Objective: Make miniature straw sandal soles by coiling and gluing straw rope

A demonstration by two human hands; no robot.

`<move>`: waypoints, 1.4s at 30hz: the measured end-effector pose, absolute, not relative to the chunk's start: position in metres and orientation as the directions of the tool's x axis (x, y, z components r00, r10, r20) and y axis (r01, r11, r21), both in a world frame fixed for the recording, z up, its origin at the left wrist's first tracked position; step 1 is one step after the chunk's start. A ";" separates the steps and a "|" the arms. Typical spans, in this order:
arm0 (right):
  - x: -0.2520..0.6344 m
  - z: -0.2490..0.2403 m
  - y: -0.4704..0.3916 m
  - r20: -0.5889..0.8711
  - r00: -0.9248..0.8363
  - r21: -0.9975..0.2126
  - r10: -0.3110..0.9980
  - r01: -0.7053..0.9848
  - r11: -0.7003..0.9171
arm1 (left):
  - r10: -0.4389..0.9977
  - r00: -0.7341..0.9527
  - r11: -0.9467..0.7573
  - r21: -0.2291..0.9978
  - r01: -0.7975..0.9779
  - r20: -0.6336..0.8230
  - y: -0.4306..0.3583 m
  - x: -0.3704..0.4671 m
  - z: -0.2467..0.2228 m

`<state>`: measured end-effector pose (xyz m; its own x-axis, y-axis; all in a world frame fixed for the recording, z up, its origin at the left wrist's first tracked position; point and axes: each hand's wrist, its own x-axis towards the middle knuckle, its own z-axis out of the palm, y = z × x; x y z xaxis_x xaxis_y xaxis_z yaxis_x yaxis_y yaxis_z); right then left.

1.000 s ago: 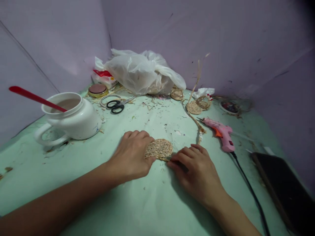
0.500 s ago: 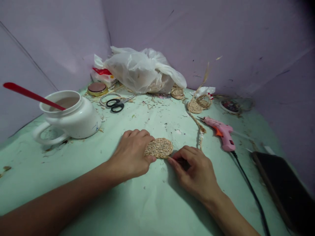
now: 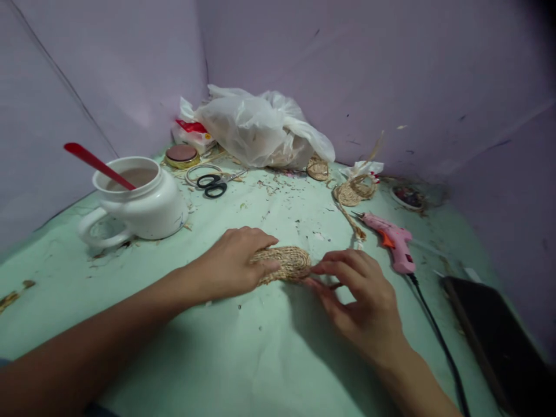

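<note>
An oval coil of braided straw cord [image 3: 290, 262] lies in front of me on the green table cover. My left hand [image 3: 237, 259] grips its left end, thumb on top and fingers at the far edge. At the coil's right end my right hand [image 3: 358, 289] pinches with thumb and fingertips, pressing the cord against the rim. A loose piece of the braid [image 3: 353, 223] runs from behind that hand toward the back. Beyond it, to the right, a pink glue gun [image 3: 393, 237] rests on its side, its nozzle pointing left.
A white mug [image 3: 147, 202] holding brownish liquid and a red-handled utensil stands at left. Black-handled scissors [image 3: 215, 184], a round tin [image 3: 181, 155] and a plastic bag [image 3: 264, 130] are behind. Woven pieces [image 3: 350, 194] lie back right; a dark phone-like slab [image 3: 490, 336] lies right.
My left thumb has moved from the near edge onto the coil's top. The right hand's fingers have opened slightly and shifted along the right rim. The view has turned a little left.
</note>
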<state>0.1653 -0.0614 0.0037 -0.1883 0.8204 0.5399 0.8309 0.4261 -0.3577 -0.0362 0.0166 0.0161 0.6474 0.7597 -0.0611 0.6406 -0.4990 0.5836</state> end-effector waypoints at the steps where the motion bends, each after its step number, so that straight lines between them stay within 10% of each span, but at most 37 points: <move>1: 0.162 0.004 -0.060 0.567 -0.247 -0.326 0.786 0.809 0.489 | 0.775 0.630 -0.482 0.602 0.637 -0.045 0.019 -0.038 0.015; 18: 0.131 -0.019 -0.048 0.392 -0.181 -0.646 0.902 0.643 0.410 | 0.848 0.528 -0.411 0.572 0.710 -0.047 0.016 -0.037 -0.005; 42: 0.126 -0.020 -0.048 0.447 -0.191 -0.550 0.874 0.712 0.437 | 0.795 0.604 -0.503 0.496 0.708 -0.056 0.002 -0.028 0.007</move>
